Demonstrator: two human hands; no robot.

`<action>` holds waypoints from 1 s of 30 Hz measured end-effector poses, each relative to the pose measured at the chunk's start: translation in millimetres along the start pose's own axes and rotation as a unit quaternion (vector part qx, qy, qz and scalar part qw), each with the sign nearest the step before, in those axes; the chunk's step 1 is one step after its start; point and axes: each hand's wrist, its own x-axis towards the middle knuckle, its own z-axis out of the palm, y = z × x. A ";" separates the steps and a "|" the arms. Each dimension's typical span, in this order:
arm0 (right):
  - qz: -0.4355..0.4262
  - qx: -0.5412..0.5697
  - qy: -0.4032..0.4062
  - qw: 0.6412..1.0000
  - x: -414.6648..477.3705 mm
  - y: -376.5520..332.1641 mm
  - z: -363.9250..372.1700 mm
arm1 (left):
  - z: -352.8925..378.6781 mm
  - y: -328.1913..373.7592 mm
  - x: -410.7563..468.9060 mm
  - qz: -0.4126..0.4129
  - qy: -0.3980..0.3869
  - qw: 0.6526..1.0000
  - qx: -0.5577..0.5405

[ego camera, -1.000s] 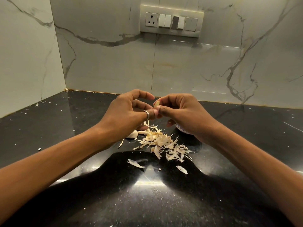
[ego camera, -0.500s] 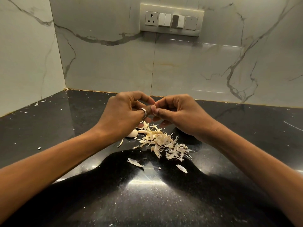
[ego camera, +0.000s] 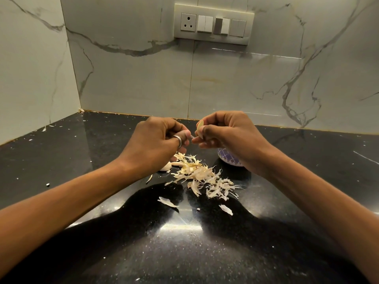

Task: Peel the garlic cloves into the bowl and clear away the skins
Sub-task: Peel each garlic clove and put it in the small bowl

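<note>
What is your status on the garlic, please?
Right hand pinches garlic clove; left hand pinches skin strip. Skins piled on counter. Bowl partly hidden behind right hand.

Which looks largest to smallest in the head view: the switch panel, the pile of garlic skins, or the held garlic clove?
1 and 2, unranked: switch panel and pile of garlic skins look alike in spread; the panel is farther away.
3: garlic clove, pinched in the right hand.

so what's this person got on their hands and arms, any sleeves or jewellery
No sleeves show: the left forearm and right forearm are bare to the frame's edge, with no watch or bracelet. No gloves. The left hand wears one plain silver-coloured ring. The right hand shows no ring in view.
</note>
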 end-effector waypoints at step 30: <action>0.033 -0.491 0.113 0.863 9.4 -6.6 -39.1 | -10.2 1.3 4.3 -0.020 0.071 0.989 0.126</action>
